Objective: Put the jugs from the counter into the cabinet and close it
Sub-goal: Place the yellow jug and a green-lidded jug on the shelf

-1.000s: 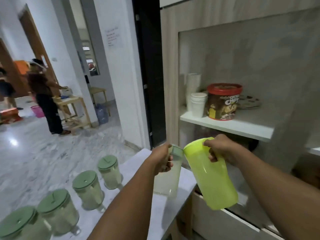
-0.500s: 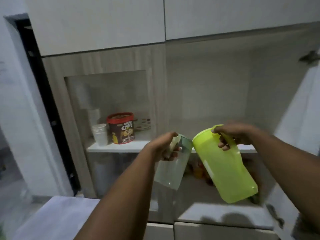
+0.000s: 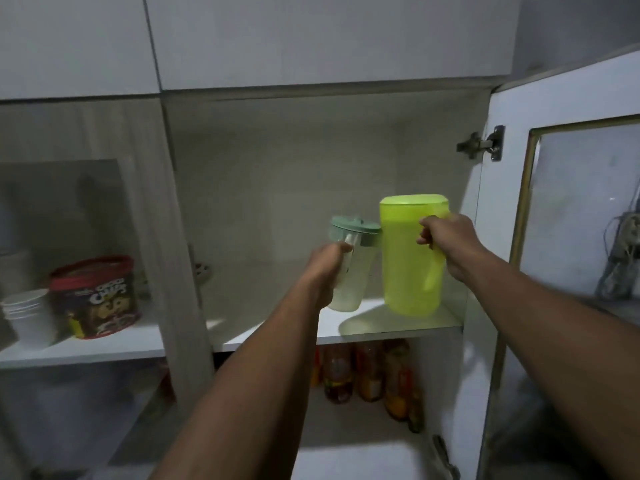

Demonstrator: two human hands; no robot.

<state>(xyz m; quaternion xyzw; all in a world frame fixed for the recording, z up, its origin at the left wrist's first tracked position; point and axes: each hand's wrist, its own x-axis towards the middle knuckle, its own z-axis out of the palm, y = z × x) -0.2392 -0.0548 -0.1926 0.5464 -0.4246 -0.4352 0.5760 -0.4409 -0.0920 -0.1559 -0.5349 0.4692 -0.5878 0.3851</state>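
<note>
Two jugs, both held up inside the open right-hand compartment of the cabinet (image 3: 311, 161), over its upper shelf (image 3: 398, 325). Yellow-green jug (image 3: 410, 258): tall, translucent, upright, base at or just above the shelf surface; contact cannot be told. Right hand (image 3: 446, 242) has its fingers (image 3: 425, 237) curled round the handle. Clear jug (image 3: 349, 268): smaller, with a green lid (image 3: 355, 226), tilted slightly, just left of the yellow-green one, lids nearly touching. Left hand (image 3: 327, 268) is wrapped round its handle, fingers closed on it. Cabinet door (image 3: 568, 202): glazed panel, swung open at right, hinge (image 3: 481, 143) visible. Lower shelf: several bottles (image 3: 367, 372) of orange-brown liquid. Left compartment, behind glass: a cereal tub (image 3: 97, 296) with red lid and stacked white cups (image 3: 29, 317).
</note>
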